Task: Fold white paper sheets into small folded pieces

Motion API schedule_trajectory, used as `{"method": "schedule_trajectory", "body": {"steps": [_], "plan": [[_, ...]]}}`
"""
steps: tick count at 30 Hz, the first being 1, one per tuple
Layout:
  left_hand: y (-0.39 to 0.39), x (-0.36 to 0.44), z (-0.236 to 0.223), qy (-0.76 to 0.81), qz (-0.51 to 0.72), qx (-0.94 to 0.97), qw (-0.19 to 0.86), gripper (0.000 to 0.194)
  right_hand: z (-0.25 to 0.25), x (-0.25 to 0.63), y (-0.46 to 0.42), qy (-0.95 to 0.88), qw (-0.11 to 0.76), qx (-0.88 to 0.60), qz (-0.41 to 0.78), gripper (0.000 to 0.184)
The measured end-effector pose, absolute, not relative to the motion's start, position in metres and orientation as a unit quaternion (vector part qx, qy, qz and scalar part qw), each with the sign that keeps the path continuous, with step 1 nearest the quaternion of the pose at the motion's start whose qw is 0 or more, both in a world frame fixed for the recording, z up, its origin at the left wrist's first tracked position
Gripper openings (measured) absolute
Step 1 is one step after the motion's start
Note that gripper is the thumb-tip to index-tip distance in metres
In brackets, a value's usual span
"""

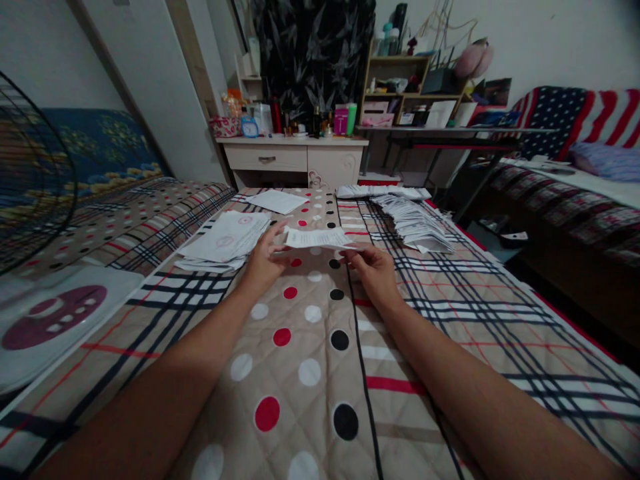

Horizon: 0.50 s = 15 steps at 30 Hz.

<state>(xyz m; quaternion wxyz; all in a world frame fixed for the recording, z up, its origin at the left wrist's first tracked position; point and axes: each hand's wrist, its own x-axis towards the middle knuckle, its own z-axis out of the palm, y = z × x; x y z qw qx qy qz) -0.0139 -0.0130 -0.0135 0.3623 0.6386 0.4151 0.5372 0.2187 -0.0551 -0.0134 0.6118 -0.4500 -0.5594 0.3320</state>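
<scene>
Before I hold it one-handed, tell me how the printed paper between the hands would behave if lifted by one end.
The printed paper probably weighs little, its edge looking thin. It may droop, since the left hand and right hand support opposite ends. Being flat, it likely won't roll.

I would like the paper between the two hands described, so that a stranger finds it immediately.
Start at the dotted and checked bedcover, then find the left hand and right hand above it. Between them is a small white printed slip. Unlike the left paper pile and right paper pile, it is held in both hands.
</scene>
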Motion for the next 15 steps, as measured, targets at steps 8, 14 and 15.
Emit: {"method": "schedule_trajectory", "body": {"steps": [8,14,15], "plan": [[-0.007,-0.029,-0.022,0.366,0.426,0.785,0.260,0.019,-0.023,0.222,-0.050,-0.626,0.573,-0.456,0.268,0.023],[-0.006,-0.026,-0.025,0.346,0.418,0.775,0.324,0.020,-0.022,0.230,-0.048,-0.653,0.562,-0.472,0.188,0.023],[-0.007,-0.025,-0.024,0.343,0.411,0.778,0.328,0.019,-0.022,0.231,-0.048,-0.664,0.551,-0.467,0.196,0.021]]}}
